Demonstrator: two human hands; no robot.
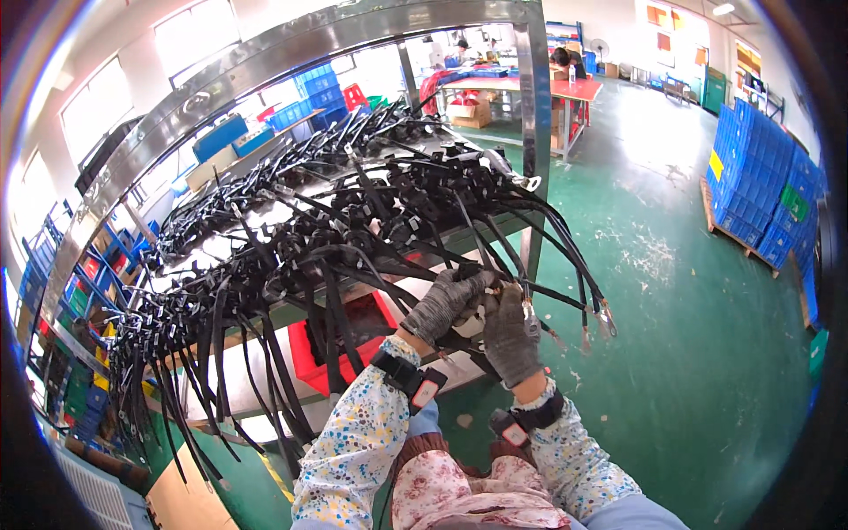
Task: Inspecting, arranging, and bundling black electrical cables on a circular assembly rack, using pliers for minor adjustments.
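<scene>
In grey work gloves, my two hands meet at the right end of a rack heaped with black cables [344,238]. My left hand [449,305] is closed, its fingers pinched on a black cable by the bundle's edge. Close beside it, my right hand [512,340] has its fingers curled in at the same spot; the exact part between the fingertips is hidden. A pale piece [470,325] shows between the palms. Against the right glove hangs a silver ring terminal [531,321]. More cable ends with metal lugs [606,320] dangle further right.
A metal frame post [535,132] rises just beyond my hands. Under the cables sits a red bin [309,358] on a white shelf. Stacked blue crates [751,177] stand on a pallet at right. A red-topped table [574,89] and a person [560,58] are farther back.
</scene>
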